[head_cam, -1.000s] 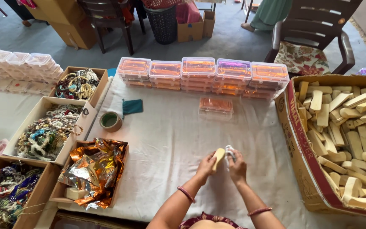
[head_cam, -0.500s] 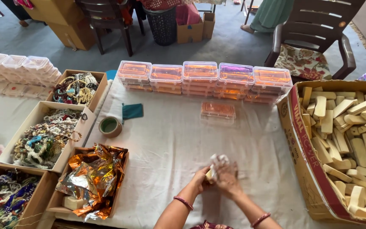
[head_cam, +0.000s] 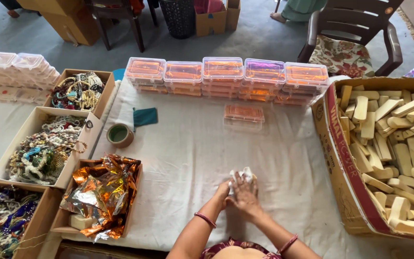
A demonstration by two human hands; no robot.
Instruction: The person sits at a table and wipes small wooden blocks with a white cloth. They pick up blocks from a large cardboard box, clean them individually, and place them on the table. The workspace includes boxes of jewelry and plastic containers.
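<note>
- White crumpled tissue (head_cam: 242, 175) lies near the table's (head_cam: 183, 158) front edge, under your hands.
- Your left hand (head_cam: 222, 192) and right hand (head_cam: 246, 197) press together on it.

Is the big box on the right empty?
No, the big box is full of pale wooden blocks.

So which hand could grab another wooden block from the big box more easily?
Probably the right hand: the cardboard box of wooden blocks sits on that side. The left hand is on the far side, and both press the white tissue.
</note>
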